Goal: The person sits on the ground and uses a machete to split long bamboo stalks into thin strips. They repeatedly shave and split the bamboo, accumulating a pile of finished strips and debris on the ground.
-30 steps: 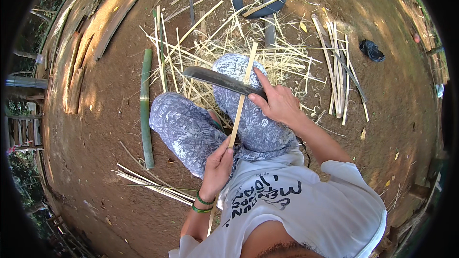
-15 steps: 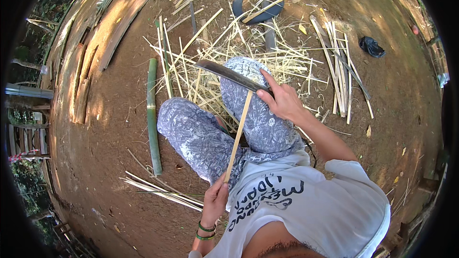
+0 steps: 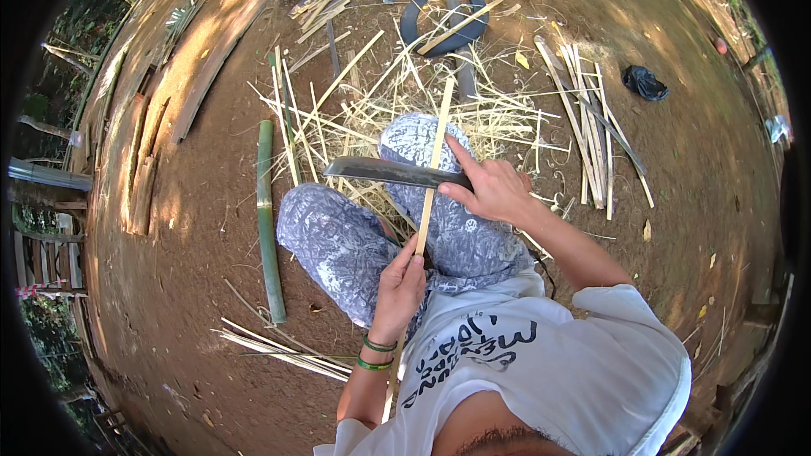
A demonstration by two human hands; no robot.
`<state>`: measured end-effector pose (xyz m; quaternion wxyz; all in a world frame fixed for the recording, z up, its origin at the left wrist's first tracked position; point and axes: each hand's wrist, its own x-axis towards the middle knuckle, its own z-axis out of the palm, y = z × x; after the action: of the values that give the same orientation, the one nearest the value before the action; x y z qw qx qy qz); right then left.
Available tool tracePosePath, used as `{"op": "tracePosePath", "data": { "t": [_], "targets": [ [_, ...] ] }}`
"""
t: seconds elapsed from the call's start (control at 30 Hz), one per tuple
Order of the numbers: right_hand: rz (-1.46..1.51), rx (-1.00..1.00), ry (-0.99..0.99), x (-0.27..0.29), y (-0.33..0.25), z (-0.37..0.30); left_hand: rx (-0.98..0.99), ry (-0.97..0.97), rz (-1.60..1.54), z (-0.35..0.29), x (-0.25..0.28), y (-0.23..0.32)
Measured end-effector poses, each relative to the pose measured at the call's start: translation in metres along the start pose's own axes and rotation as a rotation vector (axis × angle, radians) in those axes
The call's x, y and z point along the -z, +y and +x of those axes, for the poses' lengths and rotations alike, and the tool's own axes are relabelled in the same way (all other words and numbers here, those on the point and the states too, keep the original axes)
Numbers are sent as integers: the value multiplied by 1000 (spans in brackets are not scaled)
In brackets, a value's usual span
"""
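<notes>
Bare brown earth [image 3: 198, 279], patched with sunlight, forms the ground. Centrally, a pale flat strip [image 3: 426, 219] lies lengthwise above the seated person's legs, its far end pointing away from the body. A knife [image 3: 380, 171] with a long dark blade crosses it, the blade extending leftward over the knees. The left hand [image 3: 400, 287] grips the strip between thumb and fingers near the lap; green bands [image 3: 374, 364] encircle its wrist. The right hand [image 3: 494, 190] is closed on the knife's near end, index finger extended beside the strip.

Writing: large black lettering [image 3: 511, 342], in several lines and partly lost in folds, marks the white shirt [image 3: 591, 380]; a small round pale emblem [image 3: 470, 225] shows on the patterned trousers [image 3: 334, 241].

Compared with half a second earlier, the left hand has moved away from the torso toward the knees, and the strip, then ending at the blade, now projects well beyond it.

Outward: loose shavings [image 3: 507, 122] beyond the knees; a green bamboo pole [image 3: 269, 262] to the left; a bundle of strips [image 3: 589, 135] and a black bag [image 3: 645, 83] to the right; a dark ring [image 3: 411, 21] at the far side.
</notes>
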<state>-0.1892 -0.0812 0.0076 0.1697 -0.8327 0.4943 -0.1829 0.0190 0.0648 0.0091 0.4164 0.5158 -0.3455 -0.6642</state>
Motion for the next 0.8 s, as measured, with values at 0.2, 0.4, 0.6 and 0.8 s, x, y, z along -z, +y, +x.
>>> {"op": "tracePosePath", "data": {
  "t": [0.2, 0.4, 0.6, 0.8],
  "targets": [
    [-36, -35, -38, -2, -9, -7, 21, 18, 64, -20, 9, -4],
    [10, -88, -40, -7, -4, -7, 103, 28, 10, -44, 17, -11],
    [5, -48, -4, -15, 0, -10, 98, 46, 58, -67, 22, -21],
    [-1, -59, -18, -17, 1, -13, 95, 75, 4, -90, 30, -39]
  ]
}}
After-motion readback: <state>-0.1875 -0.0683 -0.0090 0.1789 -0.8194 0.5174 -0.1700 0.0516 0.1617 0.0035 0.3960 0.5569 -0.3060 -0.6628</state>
